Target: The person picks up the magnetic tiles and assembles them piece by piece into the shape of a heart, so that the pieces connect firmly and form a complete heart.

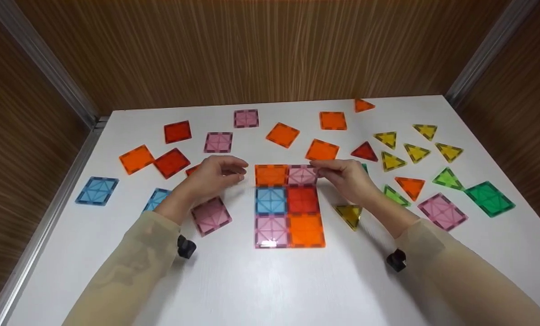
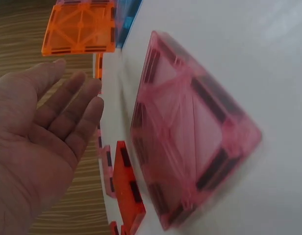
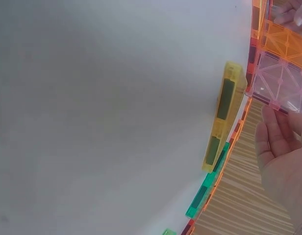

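At the table's middle lies a two-wide block of see-through square magnetic tiles: a blue tile [image 1: 271,200] and a red tile [image 1: 302,200], with a pink tile [image 1: 272,230] and an orange tile [image 1: 306,230] nearer. Along the far edge, an orange tile [image 2: 80,28] and a pink square tile [image 3: 280,81] stand raised, side by side. My right hand [image 1: 344,176] pinches the raised pink tile's right edge with its fingertips. Left of the raised orange tile, my left hand [image 1: 215,174] hovers apart from it, fingers relaxed and holding nothing.
Loose pink [image 1: 211,216], blue [image 1: 97,191], red [image 1: 172,163] and orange squares surround my left arm. Beside my right hand lies a yellow triangle [image 1: 349,215]; several more triangles, a pink square [image 1: 442,211] and a green square [image 1: 489,198] are farther right. Wood-grain panels [image 1: 252,54] enclose the table.
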`<state>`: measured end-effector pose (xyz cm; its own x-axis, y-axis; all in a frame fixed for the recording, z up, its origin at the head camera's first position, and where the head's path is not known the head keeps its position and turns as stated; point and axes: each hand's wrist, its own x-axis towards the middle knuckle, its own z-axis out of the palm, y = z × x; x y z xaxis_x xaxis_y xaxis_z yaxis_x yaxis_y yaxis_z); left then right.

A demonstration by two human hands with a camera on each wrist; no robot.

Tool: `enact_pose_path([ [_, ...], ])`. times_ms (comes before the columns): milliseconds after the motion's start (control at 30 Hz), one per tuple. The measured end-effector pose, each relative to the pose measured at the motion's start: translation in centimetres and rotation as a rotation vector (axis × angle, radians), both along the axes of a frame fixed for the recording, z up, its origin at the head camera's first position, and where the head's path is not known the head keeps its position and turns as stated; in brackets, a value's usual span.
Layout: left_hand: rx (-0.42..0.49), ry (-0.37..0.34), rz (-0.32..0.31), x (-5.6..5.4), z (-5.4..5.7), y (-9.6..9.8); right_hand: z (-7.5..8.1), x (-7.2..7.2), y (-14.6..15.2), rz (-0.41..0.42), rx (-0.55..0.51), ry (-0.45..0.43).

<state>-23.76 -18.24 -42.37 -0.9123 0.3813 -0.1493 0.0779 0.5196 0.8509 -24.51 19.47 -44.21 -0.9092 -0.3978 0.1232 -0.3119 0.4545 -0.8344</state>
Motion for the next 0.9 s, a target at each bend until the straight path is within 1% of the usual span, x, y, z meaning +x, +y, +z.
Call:
enact_pose_path([
  [67, -0.07, 0.009, -0.011, 0.3, 0.4, -0.9, 0.0, 0.0, 0.1, -0.006, 0.012, 0.002],
  [167, -0.186, 0.035, -0.049, 1.1, 0.8, -2.3, 0.0, 0.0, 0.1, -0.008, 0.025, 0.001],
  [300, -0.276, 0.03, -0.084, 2.7, 0.7, -3.7, 0.1, -0.1, 0.0, -0.001, 0.016, -0.012],
  [400, -0.35, 0.042, -0.102, 4.0, 0.4, -4.2, 0.2, -0.1, 0.0, -0.004, 0.021, -0.015],
  [500, -0.44, 0.09, -0.134, 5.0, 0.1, -4.2, 0.2, -0.1, 0.0, -0.008, 0.023, -0.008],
  [567, -0.495, 0.114, -0.142, 5.5, 0.0, -4.0, 0.1, -0.1, 0.0, -0.009, 0.019, -0.001],
  [633, -0.546, 0.134, -0.145, 5.9, 0.0, -3.7, 0.1, -0.1, 0.0, -0.009, 0.011, 0.004],
  [700, -0.585, 0.14, -0.133, 6.1, -0.1, -3.4, 0.0, -0.1, 0.1, -0.007, 0.007, 0.003],
  [800, -0.61, 0.125, -0.102, 6.2, -0.1, -3.0, 0.1, -0.1, 0.0, -0.007, 0.007, -0.007],
  [900, -0.572, 0.105, -0.075, 6.1, -0.3, -2.5, 0.2, -0.1, -0.1, -0.003, 0.01, -0.008],
])
